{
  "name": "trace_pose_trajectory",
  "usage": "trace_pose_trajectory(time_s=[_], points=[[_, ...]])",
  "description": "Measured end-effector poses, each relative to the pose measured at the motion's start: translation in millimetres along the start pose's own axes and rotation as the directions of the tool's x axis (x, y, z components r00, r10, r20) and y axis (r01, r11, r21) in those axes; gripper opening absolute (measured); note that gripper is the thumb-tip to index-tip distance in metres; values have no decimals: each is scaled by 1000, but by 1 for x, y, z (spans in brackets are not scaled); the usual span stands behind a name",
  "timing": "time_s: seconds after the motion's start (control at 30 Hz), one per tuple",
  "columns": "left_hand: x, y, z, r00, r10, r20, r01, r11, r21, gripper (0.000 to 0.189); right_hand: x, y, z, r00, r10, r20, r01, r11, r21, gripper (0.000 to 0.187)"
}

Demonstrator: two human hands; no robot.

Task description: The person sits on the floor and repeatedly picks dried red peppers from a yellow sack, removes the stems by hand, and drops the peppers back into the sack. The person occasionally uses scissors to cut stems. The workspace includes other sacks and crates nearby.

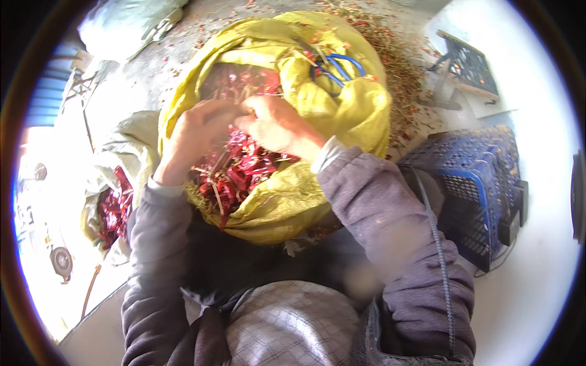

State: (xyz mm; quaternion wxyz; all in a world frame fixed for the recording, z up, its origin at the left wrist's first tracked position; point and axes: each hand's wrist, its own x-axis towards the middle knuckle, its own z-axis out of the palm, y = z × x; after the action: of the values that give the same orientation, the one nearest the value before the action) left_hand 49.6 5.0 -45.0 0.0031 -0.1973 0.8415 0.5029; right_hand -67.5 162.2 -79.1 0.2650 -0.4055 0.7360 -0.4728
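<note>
Dried red chili peppers (245,167) with pale stems fill the mouth of a yellow woven sack (284,192) in front of me. Over the peppers, my left hand (201,123) and my right hand (274,126) meet with fingertips together. Both hands have bent fingers, and the left is blurred. Whatever may lie between the fingertips is hidden. Blue-handled scissors (341,68) rest on the sack's folded rim, beyond my right hand.
A pale sack (135,137) with red chilies (114,210) stands at left. To the right is a blue plastic crate (476,183). Stem scraps (398,73) litter the floor behind the yellow sack. A dark perforated panel (471,64) stands at upper right; a white bundle (128,27) lies upper left.
</note>
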Motion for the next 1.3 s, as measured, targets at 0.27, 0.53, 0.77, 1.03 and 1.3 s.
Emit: trace_pose_trajectory(time_s=[0.27, 0.53, 0.77, 1.03, 1.3], points=[[1, 7, 3, 990, 41, -133, -12, 977, 214, 26, -12, -25, -110, 856, -360, -370, -53, 651, -757, 21], [26, 34, 16, 991, -89, -97, 78, 991, -107, 21, 10, 64, -139, 943, -197, -268, -109, 576, -810, 22], [31, 27, 22, 997, 23, -78, -43, 962, -270, 32, 18, 62, -116, 973, 32, -228, -208, 548, -810, 23], [36, 28, 16, 982, 59, -178, -111, 948, -299, 26, 28, 42, -154, 854, 422, -304, -486, 856, -177, 34], [37, 37, 14, 976, 82, -200, -135, 953, -270, 28, 1, 18, -154, 931, 331, -150, -94, 619, 780, 28]])
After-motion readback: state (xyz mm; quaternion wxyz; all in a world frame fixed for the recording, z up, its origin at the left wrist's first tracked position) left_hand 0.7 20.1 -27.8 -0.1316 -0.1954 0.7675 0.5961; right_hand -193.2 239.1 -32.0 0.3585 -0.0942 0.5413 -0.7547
